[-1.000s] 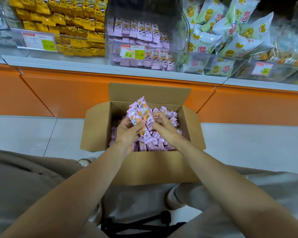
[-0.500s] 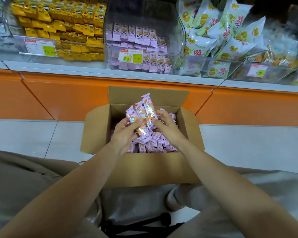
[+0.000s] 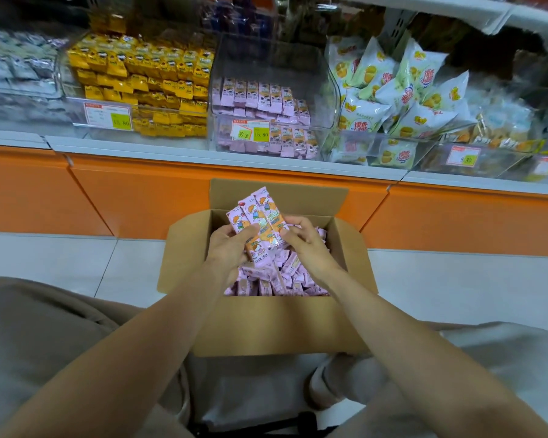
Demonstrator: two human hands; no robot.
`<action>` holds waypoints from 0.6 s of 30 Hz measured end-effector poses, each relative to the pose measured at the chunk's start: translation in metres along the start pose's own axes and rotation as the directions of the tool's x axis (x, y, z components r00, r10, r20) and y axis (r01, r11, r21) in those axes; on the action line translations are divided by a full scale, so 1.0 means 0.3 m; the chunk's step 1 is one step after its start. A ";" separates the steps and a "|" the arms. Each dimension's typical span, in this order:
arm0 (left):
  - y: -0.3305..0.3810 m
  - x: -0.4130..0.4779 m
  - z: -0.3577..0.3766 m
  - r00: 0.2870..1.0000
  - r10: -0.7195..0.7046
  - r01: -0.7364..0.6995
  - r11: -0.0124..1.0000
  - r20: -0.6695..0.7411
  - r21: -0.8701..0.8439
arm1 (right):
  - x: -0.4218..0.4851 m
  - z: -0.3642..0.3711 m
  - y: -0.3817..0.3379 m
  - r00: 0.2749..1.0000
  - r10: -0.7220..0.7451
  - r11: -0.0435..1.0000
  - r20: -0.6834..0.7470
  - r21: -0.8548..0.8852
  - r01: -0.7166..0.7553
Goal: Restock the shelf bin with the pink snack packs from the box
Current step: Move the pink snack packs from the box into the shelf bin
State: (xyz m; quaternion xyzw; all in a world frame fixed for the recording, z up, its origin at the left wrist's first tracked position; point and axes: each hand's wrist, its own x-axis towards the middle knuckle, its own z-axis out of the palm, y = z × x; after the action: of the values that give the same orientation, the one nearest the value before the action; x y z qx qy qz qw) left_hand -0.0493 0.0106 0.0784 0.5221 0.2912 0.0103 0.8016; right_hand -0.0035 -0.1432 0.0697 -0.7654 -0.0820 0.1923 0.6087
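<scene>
Above the box (image 3: 266,324), the left hand (image 3: 225,248) curls its fingers round a fanned bundle of pink snack packs (image 3: 260,216), and the right hand (image 3: 307,245) pinches the bundle's right edge. Beyond the box, the shelf bin (image 3: 266,58) looks only part filled. Many packs lie inside the box, so most restocking seems left.

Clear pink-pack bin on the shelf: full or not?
Partly full: pink packs fill the lower part of the shelf bin; its upper walls stand bare.
</scene>
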 end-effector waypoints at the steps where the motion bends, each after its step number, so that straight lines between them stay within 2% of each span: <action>1: 0.011 -0.001 -0.001 1.000 -0.001 0.001 1.000 -0.006 -0.002 | -0.003 0.002 -0.008 1.000 0.000 1.000 -0.003 -0.001 0.000; 5: 0.054 -0.015 0.000 1.000 -0.019 0.019 1.000 -0.010 -0.008 | -0.002 0.009 -0.056 0.997 -0.077 0.996 -0.024 -0.051 0.076; 8: 0.090 -0.027 0.000 1.000 -0.019 0.019 1.000 0.002 0.022 | -0.002 0.015 -0.106 0.988 -0.150 0.975 -0.040 -0.169 0.141; 12: 0.142 -0.029 0.006 0.999 0.010 -0.011 1.000 0.032 0.005 | 0.008 0.011 -0.170 0.983 -0.180 0.972 -0.015 -0.155 0.176; 18: 0.230 -0.029 0.036 0.993 0.119 -0.119 0.993 -0.029 -0.010 | 0.024 -0.003 -0.261 0.984 -0.176 0.976 0.020 -0.129 0.177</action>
State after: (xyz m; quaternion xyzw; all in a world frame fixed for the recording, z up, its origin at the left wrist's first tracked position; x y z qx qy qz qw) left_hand -0.0314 0.0302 0.1437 0.5335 0.2708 0.0671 0.7985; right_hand 0.0121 -0.1223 0.1439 -0.7923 -0.1649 0.1350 0.5718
